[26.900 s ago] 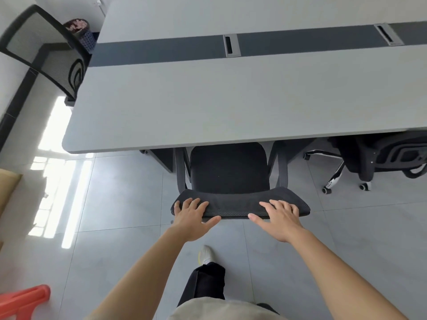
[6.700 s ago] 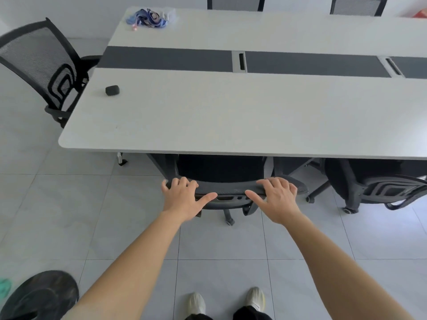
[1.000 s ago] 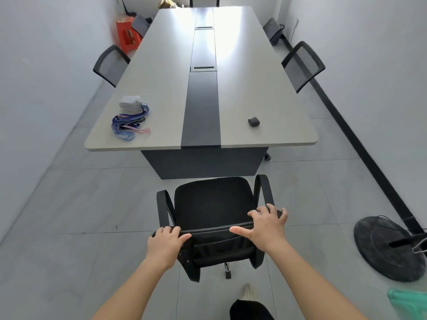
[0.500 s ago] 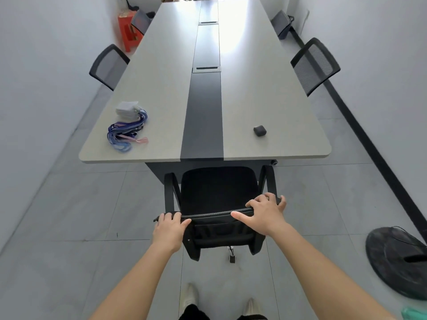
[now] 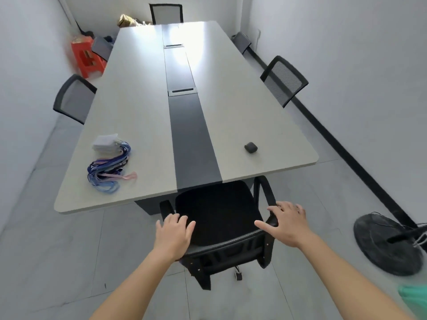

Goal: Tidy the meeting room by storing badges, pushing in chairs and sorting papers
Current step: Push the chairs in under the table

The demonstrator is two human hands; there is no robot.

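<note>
A black office chair [image 5: 217, 213] stands at the near end of the long grey meeting table [image 5: 138, 107], its seat front just under the table edge. My left hand [image 5: 173, 233] lies over the left end of the backrest's top rim. My right hand [image 5: 286, 224] rests on the right end by the armrest, thumb spread. A pile of badges with blue and pink lanyards [image 5: 109, 166] lies on the table's near left corner. A small black object [image 5: 251, 147] sits near the right corner.
Mesh chairs stand at the left side [image 5: 74, 98], the right side [image 5: 284, 79] and the far end [image 5: 166, 13]. A red stool [image 5: 85, 57] is in the far left corner. A black round fan base [image 5: 388, 245] with a cable sits on the floor at my right.
The chair has rolled forward, and its seat now reaches under the table end. Both hands stayed on the backrest, and my fingers have flattened somewhat.
</note>
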